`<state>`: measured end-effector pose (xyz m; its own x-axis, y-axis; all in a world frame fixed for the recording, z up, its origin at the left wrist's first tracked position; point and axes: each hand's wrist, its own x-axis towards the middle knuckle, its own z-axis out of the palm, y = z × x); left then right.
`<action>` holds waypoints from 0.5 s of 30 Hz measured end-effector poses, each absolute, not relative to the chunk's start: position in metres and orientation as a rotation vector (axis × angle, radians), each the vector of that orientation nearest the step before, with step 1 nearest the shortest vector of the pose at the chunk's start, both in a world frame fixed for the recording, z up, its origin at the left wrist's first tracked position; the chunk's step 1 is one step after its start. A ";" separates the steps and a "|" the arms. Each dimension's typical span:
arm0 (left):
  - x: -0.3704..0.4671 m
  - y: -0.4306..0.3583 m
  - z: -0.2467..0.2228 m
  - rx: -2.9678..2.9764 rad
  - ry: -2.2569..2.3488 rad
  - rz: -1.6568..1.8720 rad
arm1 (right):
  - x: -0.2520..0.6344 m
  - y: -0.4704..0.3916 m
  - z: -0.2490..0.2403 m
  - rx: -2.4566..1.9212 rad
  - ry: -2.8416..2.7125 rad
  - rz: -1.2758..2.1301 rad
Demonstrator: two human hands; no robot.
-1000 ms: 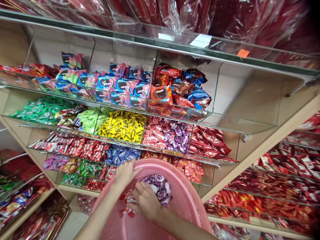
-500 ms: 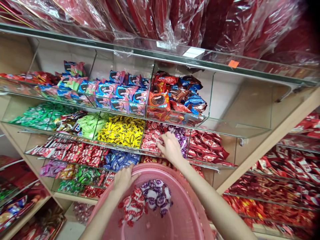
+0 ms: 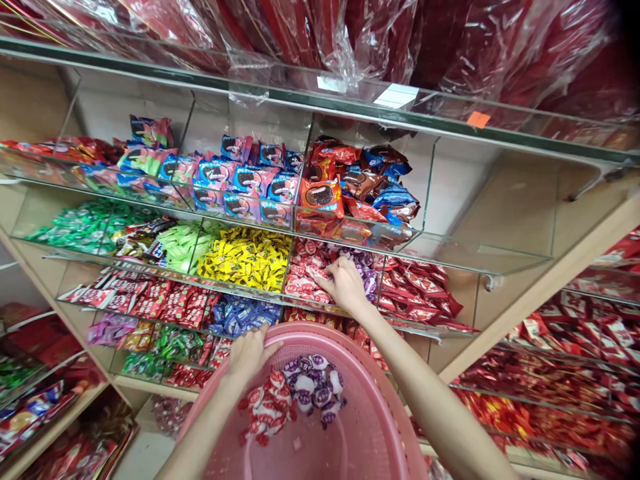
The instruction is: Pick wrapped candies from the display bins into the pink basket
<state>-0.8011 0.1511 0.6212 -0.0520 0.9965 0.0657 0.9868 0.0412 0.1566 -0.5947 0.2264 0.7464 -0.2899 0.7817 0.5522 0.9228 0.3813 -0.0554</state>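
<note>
My left hand (image 3: 249,353) is closed over the far left rim of a pink plastic basket (image 3: 370,437), thumb on the inner side. Inside the basket lie a heap of red-and-white wrapped candies (image 3: 270,408) and a heap of purple-and-white wrapped candies (image 3: 315,387). Above the far rim, my right hand (image 3: 345,283) reaches into a glass shelf compartment. Its thumb and fingers are pinched together at the red-and-white candies (image 3: 303,277) there, on what looks like one candy. Purple-wrapped candies (image 3: 369,277) lie just right of the hand, partly hidden by it.
Yellow-wrapped candies (image 3: 245,260) fill the compartment to the left, red packets (image 3: 420,290) the one to the right. A glass shelf (image 3: 350,233) with packaged cookies (image 3: 320,197) runs above my right hand. Plastic-wrapped red goods (image 3: 300,33) stand on top. A wooden side panel (image 3: 540,293) slants at right.
My right hand's fingers have drawn together among the red-and-white candies. My left hand stays on the basket rim, and the view has shifted slightly.
</note>
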 end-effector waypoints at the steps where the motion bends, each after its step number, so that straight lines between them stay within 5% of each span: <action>1: -0.801 0.151 0.621 2.124 2.221 0.245 | -0.594 0.225 0.747 -1.428 -2.118 -0.362; 9: -0.802 0.152 0.620 2.139 2.207 0.236 | -0.599 0.172 0.760 -1.130 -1.973 -0.182; 15: -0.802 0.152 0.619 2.160 2.194 0.259 | -0.614 0.131 0.699 -1.138 -2.202 0.042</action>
<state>-0.8025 0.1517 0.6192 -0.0220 0.9965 0.0800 0.9878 0.0093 0.1553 -0.6145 0.1308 0.6987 -0.4117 0.7397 0.5323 0.7186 0.6227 -0.3095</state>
